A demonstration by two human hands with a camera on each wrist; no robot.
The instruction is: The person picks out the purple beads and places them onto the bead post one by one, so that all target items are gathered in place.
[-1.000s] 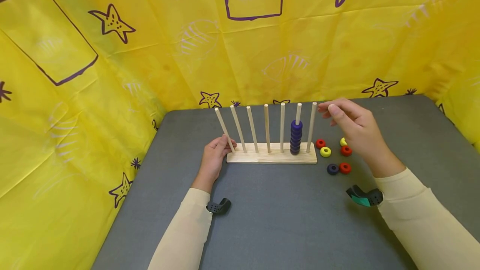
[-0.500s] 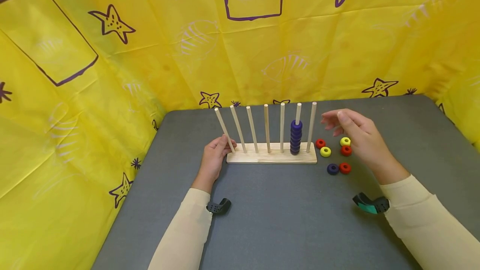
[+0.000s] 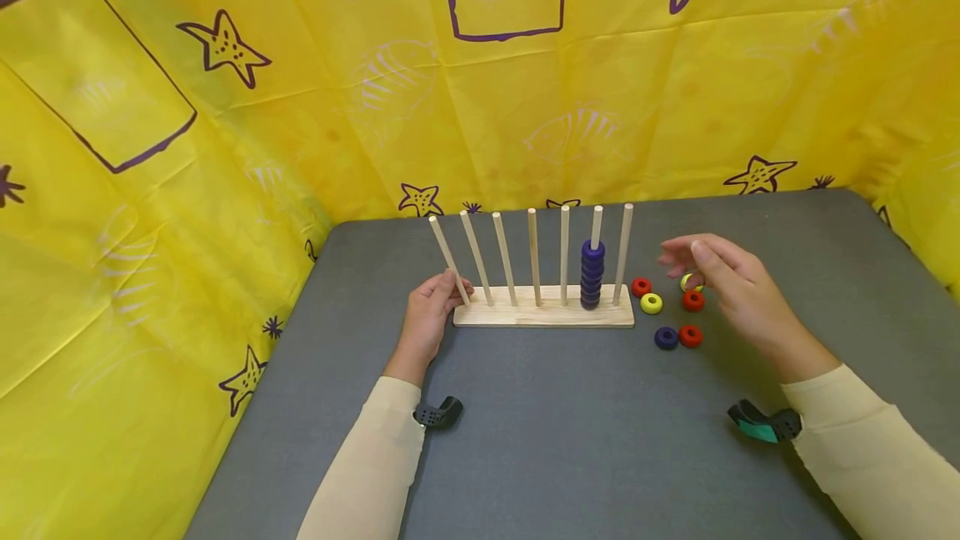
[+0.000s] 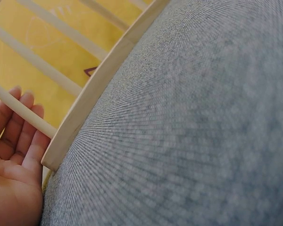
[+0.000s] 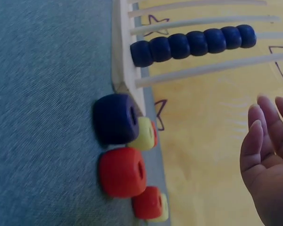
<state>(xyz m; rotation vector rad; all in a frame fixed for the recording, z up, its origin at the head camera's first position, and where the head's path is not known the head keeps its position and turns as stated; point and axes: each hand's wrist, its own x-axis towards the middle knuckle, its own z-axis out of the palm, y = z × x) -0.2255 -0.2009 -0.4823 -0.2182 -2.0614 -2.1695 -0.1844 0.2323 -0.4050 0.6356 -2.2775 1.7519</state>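
Observation:
A wooden peg rack [image 3: 495, 317] with several upright pegs stands on the grey table, its second peg from the right threaded with a stack of dark blue beads [image 5: 179, 46]. My left hand [image 3: 425, 323] rests at the rack's left end; in the left wrist view its fingers [image 4: 26, 136] lie fairly straight behind the end peg, touching the base. My right hand [image 3: 742, 302] hovers with nothing in it, fingers loosely bent, over the loose beads. Among these are a blue bead [image 5: 111, 120], a red bead [image 5: 118, 172] and a yellow bead [image 3: 652, 309]; one yellow bead is partly hidden by the fingers.
Grey cloth covers the table [image 3: 570, 440]. Yellow fabric [image 3: 480, 132] with purple stars rises behind it and at both sides. Several loose beads lie just right of the rack.
My right hand has moved down and to the right, away from the top of the rightmost peg toward the loose beads. The left hand and the rack have stayed put.

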